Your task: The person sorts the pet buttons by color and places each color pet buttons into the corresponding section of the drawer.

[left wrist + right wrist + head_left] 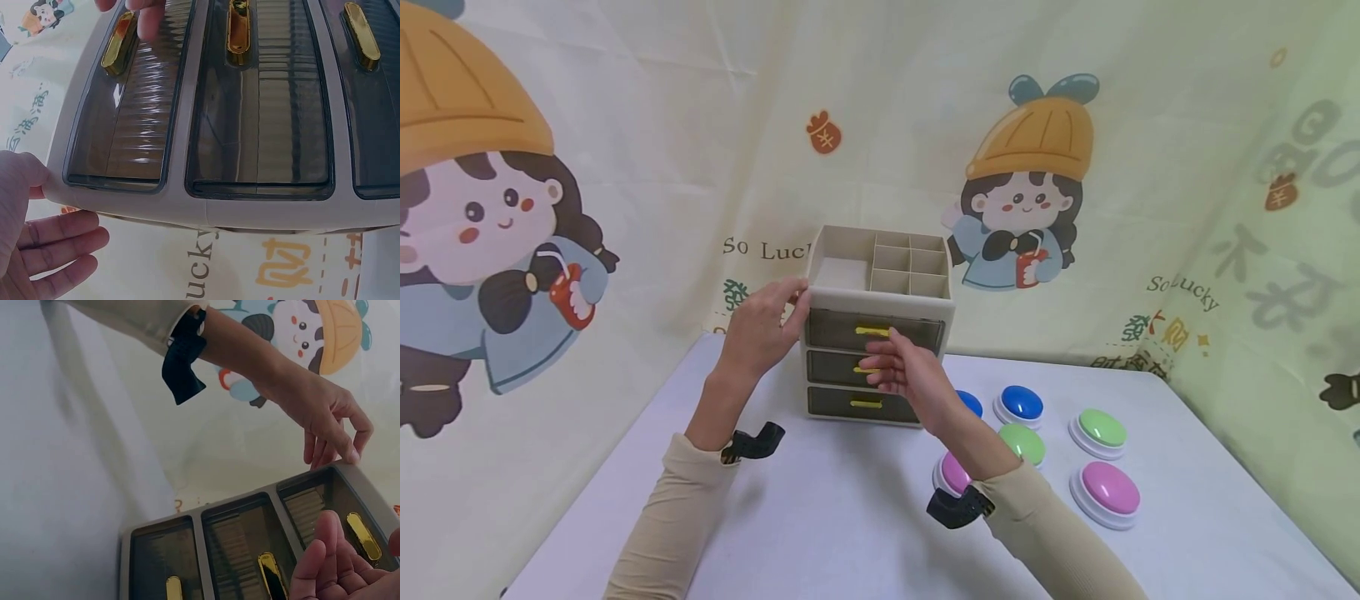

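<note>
A cream desktop drawer organizer (880,302) stands upright on the table, with three dark see-through drawers, all closed. Yellow-gold handles mark their fronts. My left hand (767,325) touches the organizer's upper left corner; in the left wrist view three of its fingers (62,250) extend loosely along the side. In front of the upper drawers is my right hand (913,375), its fingers loosely bent and holding nothing. Its fingertips are close to the top drawer's handle (364,536), and whether they touch it I cannot tell. The left wrist view has that top handle (119,44) partly behind a fingertip.
Several push-button domes sit right of the organizer: blue (1022,402), green (1102,427) and pink (1110,487); my right forearm partly covers others. A white cloth covers the table (820,517). Printed fabric (880,100) hangs behind and at both sides.
</note>
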### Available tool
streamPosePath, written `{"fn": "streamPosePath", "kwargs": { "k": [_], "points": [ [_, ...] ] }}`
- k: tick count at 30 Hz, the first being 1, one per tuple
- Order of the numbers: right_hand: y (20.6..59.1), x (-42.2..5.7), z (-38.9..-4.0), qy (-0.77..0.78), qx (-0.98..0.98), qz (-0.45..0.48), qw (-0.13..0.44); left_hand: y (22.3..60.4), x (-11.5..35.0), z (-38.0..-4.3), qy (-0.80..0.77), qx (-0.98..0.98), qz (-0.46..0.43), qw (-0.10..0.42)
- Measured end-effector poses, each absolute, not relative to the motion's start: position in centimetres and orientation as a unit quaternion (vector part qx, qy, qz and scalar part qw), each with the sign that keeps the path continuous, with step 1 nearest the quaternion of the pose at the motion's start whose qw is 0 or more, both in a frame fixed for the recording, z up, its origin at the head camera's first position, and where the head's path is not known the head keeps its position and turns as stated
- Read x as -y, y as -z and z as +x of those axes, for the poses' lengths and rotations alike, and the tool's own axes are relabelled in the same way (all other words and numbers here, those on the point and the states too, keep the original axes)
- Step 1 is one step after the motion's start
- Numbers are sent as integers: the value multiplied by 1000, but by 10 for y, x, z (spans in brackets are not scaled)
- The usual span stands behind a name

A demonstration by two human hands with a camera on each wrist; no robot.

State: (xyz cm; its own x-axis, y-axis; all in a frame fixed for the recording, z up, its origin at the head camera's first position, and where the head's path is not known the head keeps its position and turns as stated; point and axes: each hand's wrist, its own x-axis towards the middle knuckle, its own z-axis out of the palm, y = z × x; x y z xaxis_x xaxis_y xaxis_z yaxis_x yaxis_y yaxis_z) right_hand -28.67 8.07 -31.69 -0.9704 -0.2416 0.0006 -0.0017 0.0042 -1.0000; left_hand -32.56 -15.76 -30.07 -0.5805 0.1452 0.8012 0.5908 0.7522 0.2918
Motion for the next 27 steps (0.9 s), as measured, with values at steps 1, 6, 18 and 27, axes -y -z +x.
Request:
{"fn": "streamPosePath", "kwargs": {
  "k": [1,6,18,27],
  "points": [
    [316,-80,-287,702,-701,-86,84,301,158,-326,276,845,-218,403],
    [316,-77,-292,713,-692,-83,76,300,158,-325,275,846,-218,401],
    [315,-74,-296,725,-684,-55,55,300,159,-326,276,847,-216,400],
    [319,-67,-292,727,-686,-30,11,300,159,-326,291,846,-218,391]
  ]
}}
